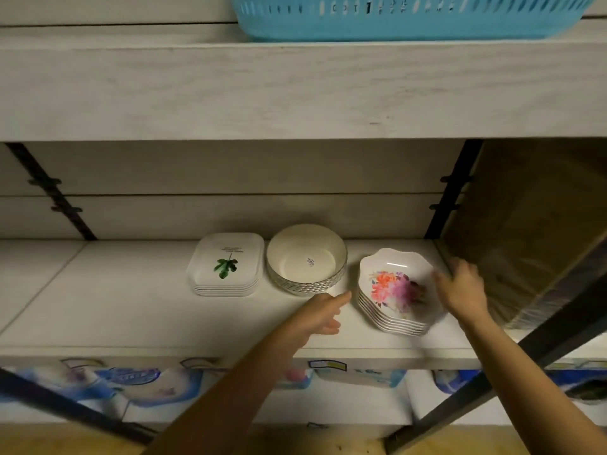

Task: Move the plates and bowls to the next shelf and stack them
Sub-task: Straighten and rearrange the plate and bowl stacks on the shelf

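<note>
We see a stack of flower bowls (397, 290) on the white shelf (131, 300), right between our two hands. Our left hand (323, 311) is open just beside its left edge. Our right hand (463, 287) is open at its right rim, fingers spread.

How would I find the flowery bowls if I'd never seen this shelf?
Look at the middle white shelf, under the one holding the blue basket. Three stacks stand in a row; take the right-hand one, between the two hands. The flowery bowls have wavy rims and pink-orange flowers inside, unlike the plain round bowls and leaf plates.
</note>
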A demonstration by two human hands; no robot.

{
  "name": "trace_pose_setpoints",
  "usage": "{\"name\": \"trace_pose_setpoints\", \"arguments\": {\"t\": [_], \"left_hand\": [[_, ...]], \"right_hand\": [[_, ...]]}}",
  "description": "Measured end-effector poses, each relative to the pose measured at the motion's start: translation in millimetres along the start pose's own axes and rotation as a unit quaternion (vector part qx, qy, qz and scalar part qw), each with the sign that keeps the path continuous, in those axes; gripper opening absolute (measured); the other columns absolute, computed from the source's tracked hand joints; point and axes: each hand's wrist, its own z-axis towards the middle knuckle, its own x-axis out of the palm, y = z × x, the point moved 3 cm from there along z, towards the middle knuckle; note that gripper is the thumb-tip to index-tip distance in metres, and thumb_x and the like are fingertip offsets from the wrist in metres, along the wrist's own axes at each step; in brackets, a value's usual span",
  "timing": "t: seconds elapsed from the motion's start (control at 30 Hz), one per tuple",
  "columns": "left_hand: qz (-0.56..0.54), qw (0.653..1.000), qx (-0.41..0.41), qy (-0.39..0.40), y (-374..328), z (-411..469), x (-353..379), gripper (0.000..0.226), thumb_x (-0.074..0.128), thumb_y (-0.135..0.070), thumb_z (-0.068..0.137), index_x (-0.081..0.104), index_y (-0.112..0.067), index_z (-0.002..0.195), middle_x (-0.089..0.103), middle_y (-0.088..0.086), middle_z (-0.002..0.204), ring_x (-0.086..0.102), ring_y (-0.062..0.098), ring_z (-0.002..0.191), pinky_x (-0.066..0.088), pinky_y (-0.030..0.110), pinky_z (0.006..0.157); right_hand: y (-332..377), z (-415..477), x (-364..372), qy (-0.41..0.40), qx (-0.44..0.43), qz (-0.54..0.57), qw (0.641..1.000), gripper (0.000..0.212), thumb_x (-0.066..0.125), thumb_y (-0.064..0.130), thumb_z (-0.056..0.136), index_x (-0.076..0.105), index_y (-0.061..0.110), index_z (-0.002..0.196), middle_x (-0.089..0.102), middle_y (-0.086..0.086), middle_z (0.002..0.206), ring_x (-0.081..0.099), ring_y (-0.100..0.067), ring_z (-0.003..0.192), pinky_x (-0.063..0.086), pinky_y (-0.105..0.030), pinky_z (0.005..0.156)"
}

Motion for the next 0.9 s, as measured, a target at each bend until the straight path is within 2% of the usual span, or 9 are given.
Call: {"name": "trace_pose_setpoints", "arguments": {"t": [0.07,0.2,0.4,0.5,0.6,0.63,0.73,0.8,0.9], "left_hand": [[-0.012,1.000,-0.010,-0.017,2.4,-3.7,-20.9,0.053,0.045,-0.044,0.093,0.044,-0.004,0.127,0.050,0.012,0.117,0.058,0.022,0.089,0.052,0.025,0.076],[-0.047,0.997,-0.038,-0.048,2.2,-11.3,-66.6,0.064,0.043,-0.049,0.092,0.041,-0.001,0.134,0.050,0.019,0.133,0.060,0.029,0.096,0.053,0.029,0.077],[-0.069,0.993,-0.038,-0.093,-2.8,-1.3,-101.9,0.068,0.044,-0.051,0.091,0.033,-0.006,0.141,0.044,0.018,0.140,0.063,0.033,0.101,0.052,0.036,0.093],[-0.082,0.991,-0.037,-0.098,-5.3,11.4,-102.8,0.064,0.045,-0.047,0.092,0.033,-0.008,0.141,0.039,0.015,0.145,0.062,0.033,0.107,0.052,0.033,0.093],[-0.095,0.988,-0.029,-0.119,-9.2,22.8,-101.6,0.053,0.045,-0.037,0.095,0.038,-0.004,0.136,0.051,0.014,0.129,0.064,0.023,0.085,0.055,0.029,0.075],[-0.101,0.987,-0.030,-0.122,-9.0,26.5,-101.3,0.049,0.044,-0.032,0.096,0.038,-0.004,0.135,0.053,0.015,0.129,0.064,0.023,0.086,0.055,0.028,0.072],[-0.130,0.982,-0.036,-0.129,-8.1,32.9,-101.1,0.042,0.041,-0.014,0.096,0.035,-0.002,0.136,0.051,0.020,0.135,0.060,0.031,0.107,0.053,0.034,0.081],[-0.152,0.979,-0.031,-0.135,-9.1,34.8,-100.9,0.041,0.039,-0.006,0.094,0.036,-0.001,0.135,0.049,0.021,0.136,0.058,0.031,0.107,0.050,0.036,0.084],[-0.161,0.976,-0.029,-0.145,-10.8,34.7,-100.1,0.041,0.036,-0.001,0.093,0.035,0.001,0.134,0.047,0.023,0.137,0.056,0.034,0.114,0.050,0.039,0.083]], "right_hand": [[30.7,-2.5,-0.3,-0.017,-0.072,0.006,0.997,0.047,0.051,0.014,0.091,0.040,-0.001,0.135,0.041,-0.025,0.139,0.041,-0.041,0.126,0.034,-0.046,0.105],[90.0,-16.2,16.5,0.056,-0.137,0.074,0.986,0.041,0.050,0.011,0.091,0.048,0.003,0.131,0.052,-0.018,0.135,0.048,-0.033,0.124,0.039,-0.040,0.104],[129.8,-10.0,64.1,0.156,-0.127,0.016,0.980,0.031,0.047,0.015,0.091,0.054,-0.001,0.117,0.061,-0.020,0.117,0.055,-0.036,0.113,0.043,-0.035,0.086],[135.6,-1.1,81.1,0.206,-0.092,0.002,0.974,0.019,0.047,0.016,0.090,0.058,0.002,0.097,0.055,-0.010,0.087,0.052,-0.029,0.092,0.037,-0.028,0.067],[136.6,9.8,97.2,0.220,-0.076,0.008,0.972,0.029,0.051,0.014,0.090,0.060,-0.007,0.107,0.060,-0.012,0.098,0.055,-0.028,0.091,0.042,-0.033,0.075],[136.2,12.0,102.6,0.228,-0.072,-0.003,0.971,0.032,0.052,0.014,0.089,0.060,-0.009,0.110,0.061,-0.013,0.100,0.056,-0.026,0.091,0.044,-0.034,0.078],[136.2,13.2,112.2,0.240,-0.048,-0.044,0.969,0.039,0.051,0.017,0.091,0.054,-0.008,0.121,0.061,-0.020,0.113,0.055,-0.022,0.099,0.043,-0.032,0.083],[138.5,10.0,111.4,0.229,-0.029,-0.074,0.970,0.045,0.050,0.021,0.093,0.044,-0.006,0.128,0.053,-0.022,0.131,0.053,-0.031,0.119,0.042,-0.033,0.093],[140.5,5.4,112.3,0.222,-0.021,-0.093,0.970,0.049,0.043,0.026,0.096,0.034,-0.007,0.132,0.046,-0.023,0.138,0.045,-0.034,0.128,0.038,-0.034,0.099]]}}
